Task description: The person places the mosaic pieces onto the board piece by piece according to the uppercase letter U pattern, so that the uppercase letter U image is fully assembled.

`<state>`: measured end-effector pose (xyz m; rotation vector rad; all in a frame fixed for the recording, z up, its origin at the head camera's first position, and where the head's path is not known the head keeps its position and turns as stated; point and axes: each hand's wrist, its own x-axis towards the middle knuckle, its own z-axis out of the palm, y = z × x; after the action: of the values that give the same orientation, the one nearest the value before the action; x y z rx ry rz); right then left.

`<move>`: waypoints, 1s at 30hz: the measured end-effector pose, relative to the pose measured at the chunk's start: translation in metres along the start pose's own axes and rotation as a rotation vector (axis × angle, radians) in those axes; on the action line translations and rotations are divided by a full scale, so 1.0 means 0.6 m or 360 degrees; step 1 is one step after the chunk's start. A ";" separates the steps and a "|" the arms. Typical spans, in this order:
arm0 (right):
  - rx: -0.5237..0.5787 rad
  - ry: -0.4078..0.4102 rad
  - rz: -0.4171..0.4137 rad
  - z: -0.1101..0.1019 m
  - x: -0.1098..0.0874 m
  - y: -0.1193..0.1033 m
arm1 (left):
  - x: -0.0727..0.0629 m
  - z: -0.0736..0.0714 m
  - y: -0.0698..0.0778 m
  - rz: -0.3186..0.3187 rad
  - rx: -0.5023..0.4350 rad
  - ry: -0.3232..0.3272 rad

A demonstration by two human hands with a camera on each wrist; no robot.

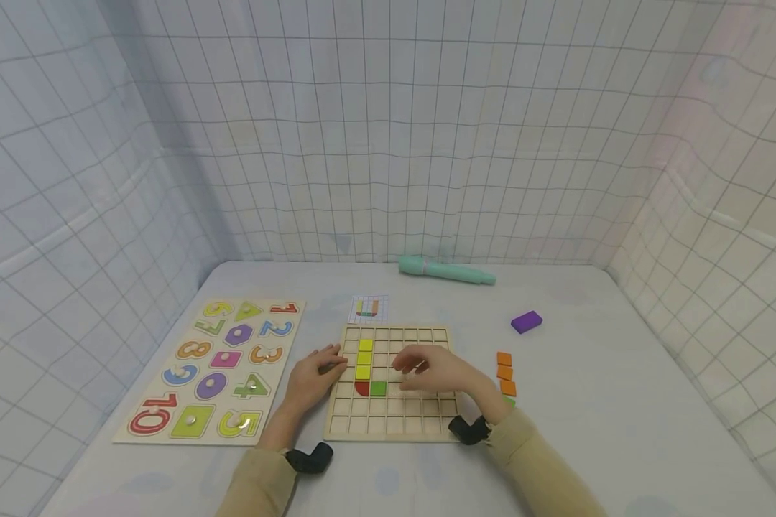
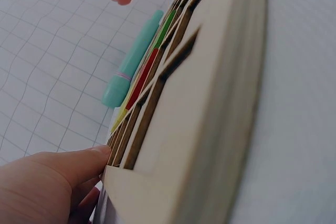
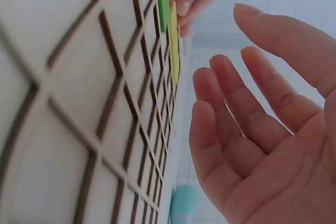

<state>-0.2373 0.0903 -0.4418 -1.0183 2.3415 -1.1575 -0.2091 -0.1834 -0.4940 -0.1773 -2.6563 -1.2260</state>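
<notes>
Left hand: fingers relaxed against the board's left edge, grasping nothing.
Yellow tiles: column on the board, long axis running away from the person.
Red tile: at the column's near end.
Green tile: just right of red.
Right hand: empty, loosely bent above the board.
Orange tiles: column right of the board, nearer the right hand.

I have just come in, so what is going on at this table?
A person works at a grid board. The left hand touches its left edge; the right hand, holding nothing, is above it. On the board, three yellow tiles form a column, with a red piece below and a green tile beside the red. Three orange tiles lie to its right, and a card lies behind it.
</notes>
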 end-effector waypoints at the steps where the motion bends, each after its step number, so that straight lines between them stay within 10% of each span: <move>1: -0.0004 0.0016 -0.0009 -0.006 -0.007 0.002 | 0.000 0.000 0.000 -0.0003 -0.0002 0.0001; 30: 0.0063 0.0314 0.0164 -0.089 -0.169 0.096 | 0.000 -0.001 -0.002 0.0009 -0.0007 -0.0012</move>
<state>-0.2242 0.2169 -0.4560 -0.7921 2.4773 -1.3118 -0.2096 -0.1846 -0.4948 -0.1903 -2.6579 -1.2318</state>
